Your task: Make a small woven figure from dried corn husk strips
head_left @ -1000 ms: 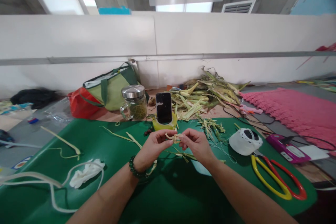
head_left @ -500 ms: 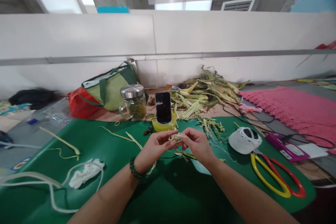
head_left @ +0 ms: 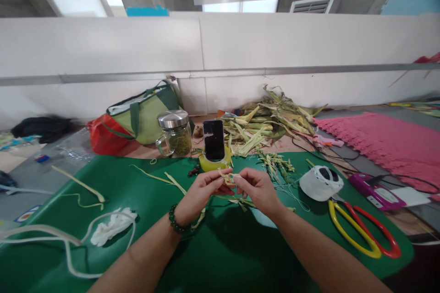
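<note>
My left hand (head_left: 202, 191) and my right hand (head_left: 258, 187) meet over the green mat (head_left: 144, 233), both pinching a small folded piece of pale straw (head_left: 229, 177) between thumbs and fingertips. A dark bead bracelet (head_left: 176, 223) circles my left wrist. More loose straw strips (head_left: 242, 202) lie on the mat just under my hands. A phone (head_left: 213, 139) stands upright in a yellow holder (head_left: 213, 165) right behind the straw piece.
A glass jar with a metal lid (head_left: 174, 133), a green and red bag (head_left: 137, 116) and a heap of corn husks (head_left: 271, 121) sit at the back. On the right lie a white device (head_left: 321, 183), yellow and red scissors (head_left: 360, 231) and pink cloth (head_left: 388, 142). White cord (head_left: 68, 242) lies at left.
Both hands stay together on the straw piece; the fingers have shifted slightly as they work it, and the piece sits a little higher and closer to the phone holder.
</note>
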Demonstrator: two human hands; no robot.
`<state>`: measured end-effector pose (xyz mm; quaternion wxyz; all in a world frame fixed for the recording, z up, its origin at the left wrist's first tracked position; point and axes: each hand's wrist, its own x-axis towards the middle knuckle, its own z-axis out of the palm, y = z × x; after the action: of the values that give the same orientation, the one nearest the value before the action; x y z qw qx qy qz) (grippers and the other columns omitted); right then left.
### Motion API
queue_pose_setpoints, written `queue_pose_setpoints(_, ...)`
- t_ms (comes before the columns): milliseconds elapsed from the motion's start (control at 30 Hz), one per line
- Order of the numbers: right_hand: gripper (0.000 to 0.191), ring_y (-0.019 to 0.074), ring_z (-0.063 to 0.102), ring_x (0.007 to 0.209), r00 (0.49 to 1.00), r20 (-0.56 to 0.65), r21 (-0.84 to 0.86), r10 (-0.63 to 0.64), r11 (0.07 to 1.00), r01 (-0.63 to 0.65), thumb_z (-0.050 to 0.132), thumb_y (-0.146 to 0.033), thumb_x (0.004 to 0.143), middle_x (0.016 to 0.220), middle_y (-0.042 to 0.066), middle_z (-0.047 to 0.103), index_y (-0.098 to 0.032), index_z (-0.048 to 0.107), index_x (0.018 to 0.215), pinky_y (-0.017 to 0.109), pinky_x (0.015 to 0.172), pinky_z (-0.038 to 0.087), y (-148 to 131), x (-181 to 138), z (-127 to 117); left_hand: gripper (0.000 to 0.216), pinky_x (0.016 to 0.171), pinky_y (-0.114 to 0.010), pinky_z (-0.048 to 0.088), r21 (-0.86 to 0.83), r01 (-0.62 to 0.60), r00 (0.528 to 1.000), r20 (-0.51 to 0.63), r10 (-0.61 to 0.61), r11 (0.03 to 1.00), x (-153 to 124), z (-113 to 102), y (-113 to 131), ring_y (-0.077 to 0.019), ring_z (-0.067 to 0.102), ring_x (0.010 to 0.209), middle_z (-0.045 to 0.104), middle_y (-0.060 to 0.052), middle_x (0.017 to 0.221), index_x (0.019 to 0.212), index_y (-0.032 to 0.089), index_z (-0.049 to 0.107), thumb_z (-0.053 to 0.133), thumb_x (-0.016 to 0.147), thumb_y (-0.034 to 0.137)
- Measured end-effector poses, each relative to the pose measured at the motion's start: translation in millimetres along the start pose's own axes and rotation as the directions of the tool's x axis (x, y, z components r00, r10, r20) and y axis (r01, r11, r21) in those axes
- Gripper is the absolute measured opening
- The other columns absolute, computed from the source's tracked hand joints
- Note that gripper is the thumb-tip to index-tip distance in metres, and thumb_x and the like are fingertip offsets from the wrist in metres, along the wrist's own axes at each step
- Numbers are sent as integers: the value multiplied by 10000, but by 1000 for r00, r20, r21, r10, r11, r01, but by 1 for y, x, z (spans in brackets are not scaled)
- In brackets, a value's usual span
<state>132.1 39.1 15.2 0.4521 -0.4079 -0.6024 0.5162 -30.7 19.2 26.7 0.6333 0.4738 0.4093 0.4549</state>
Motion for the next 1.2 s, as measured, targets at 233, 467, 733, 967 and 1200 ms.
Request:
queue_pose_setpoints(233, 350, 74, 431, 393, 1000, 9, -1, -2, 1000, 2, 652, -491, 688, 460, -24, 541, -172, 559, 580, 198, 400, 347, -2, -1, 1, 412, 767, -344, 514, 4, 0, 1000, 8, 0, 1000, 0, -1, 2, -188, 654, 724, 737, -79, 852, 1068, 136, 695, 679, 662, 204)
queue_pose_setpoints(467, 348, 73, 432, 383, 999, 26, -19, -33, 999, 33, 636, -488, 707, 457, -25, 523, -173, 563, 578, 189, 376, 338, 0, -2, 1, 396, 721, -310, 508, 16, -2, 1000, 10, 2, 1000, -2, -1, 6, -173, 636, 690, 731, -65, 800, 1041, 140, 709, 664, 652, 197)
queue_pose_setpoints(733, 355, 71, 442, 393, 995, 61, -48, -83, 995, 86, 629, -489, 729, 464, -28, 513, -172, 575, 577, 176, 371, 363, 0, -3, 2, 408, 716, -326, 511, 55, 26, 1000, -7, -26, 998, 0, 1, 2, -187, 648, 697, 727, -93, 784, 1040, 116, 701, 690, 717, 365)
queue_pose_setpoints(967, 293, 76, 465, 404, 994, 85, -63, -68, 995, 73, 608, -428, 756, 502, -21, 538, -168, 599, 622, 183, 389, 383, 1, -3, 1, 406, 724, -317, 516, 40, -2, 1000, -4, 2, 999, -1, 1, 3, -195, 655, 722, 731, -95, 785, 1041, 113, 705, 665, 741, 385)
queue_pose_setpoints(1200, 268, 83, 451, 416, 992, 68, -76, -106, 991, 111, 627, -407, 732, 481, -25, 515, -171, 601, 609, 190, 398, 364, 1, -3, 1, 398, 751, -336, 517, 36, -17, 1000, -1, 17, 999, 0, 0, 1, -204, 660, 736, 730, -95, 788, 1050, 114, 700, 642, 760, 382)
